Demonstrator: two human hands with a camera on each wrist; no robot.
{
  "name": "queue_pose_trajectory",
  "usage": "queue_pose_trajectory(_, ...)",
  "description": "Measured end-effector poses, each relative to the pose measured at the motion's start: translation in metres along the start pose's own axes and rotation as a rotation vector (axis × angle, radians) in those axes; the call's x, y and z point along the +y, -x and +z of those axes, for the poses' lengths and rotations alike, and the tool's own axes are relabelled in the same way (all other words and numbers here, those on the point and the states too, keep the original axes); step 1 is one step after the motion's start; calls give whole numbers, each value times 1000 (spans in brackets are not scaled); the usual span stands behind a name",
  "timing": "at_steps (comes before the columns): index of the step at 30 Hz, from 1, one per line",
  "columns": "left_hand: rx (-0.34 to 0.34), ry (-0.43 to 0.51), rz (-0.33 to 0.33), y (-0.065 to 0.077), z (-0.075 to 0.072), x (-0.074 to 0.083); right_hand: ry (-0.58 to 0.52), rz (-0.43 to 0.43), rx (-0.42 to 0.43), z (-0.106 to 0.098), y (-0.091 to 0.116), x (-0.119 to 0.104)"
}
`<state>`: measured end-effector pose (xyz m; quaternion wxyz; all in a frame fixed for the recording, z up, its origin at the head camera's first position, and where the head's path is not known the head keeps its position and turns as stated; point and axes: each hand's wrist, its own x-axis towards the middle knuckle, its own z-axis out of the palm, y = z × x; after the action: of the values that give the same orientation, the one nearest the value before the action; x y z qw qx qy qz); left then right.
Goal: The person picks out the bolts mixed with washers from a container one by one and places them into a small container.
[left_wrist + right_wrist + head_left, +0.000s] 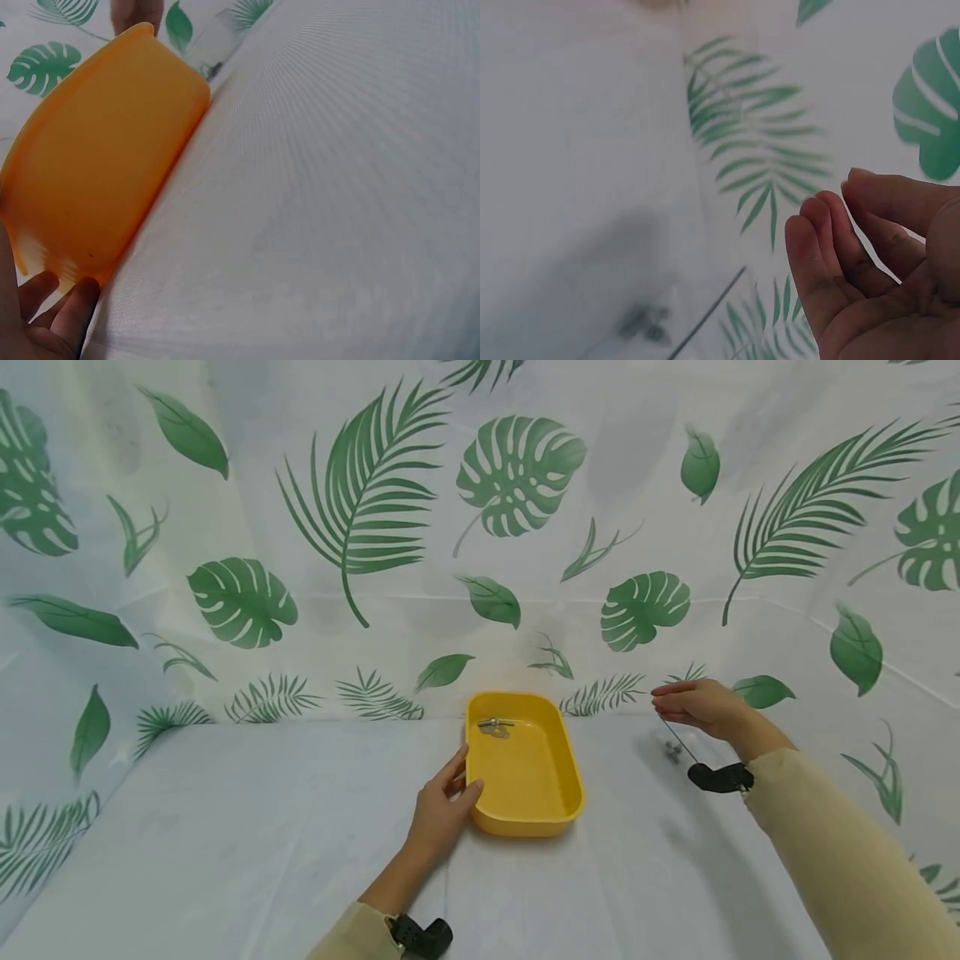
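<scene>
A yellow plastic tray (pixel 528 827) stands on the white cloth, its long sides running away from me. My left hand (pixel 442 806) holds it by the left wall, thumb at the rim and fingers along the outside. Inside, at the far left, lies a small silvery bolt-like piece (pixel 497 722) with greyish flat bits beside it. My right hand (pixel 701 706) is raised to the right of the tray, fingers stretched out and nothing between them. Below it on the cloth sits a small clump of metal pieces (pixel 672 752), blurred in the right wrist view.
A white sheet with green leaf prints (pixel 375 510) rises as a backdrop close behind the tray. White cloth (pixel 225 827) covers the surface. A black wrist camera (pixel 716 777) sits on the right wrist, with a thin dark rod (pixel 709 311) sticking out.
</scene>
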<state>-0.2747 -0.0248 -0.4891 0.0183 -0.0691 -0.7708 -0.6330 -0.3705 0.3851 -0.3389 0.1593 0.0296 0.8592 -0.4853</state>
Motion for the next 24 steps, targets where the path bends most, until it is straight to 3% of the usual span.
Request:
queue_pose_trajectory(13, 8, -5, -5, -3, -2, -3, 82, -52, -83, 61, -11, -56)
queue_pose_trajectory(24, -1, 9, -15, -2, 0, -2, 57, -55, -205, 107, -31, -70)
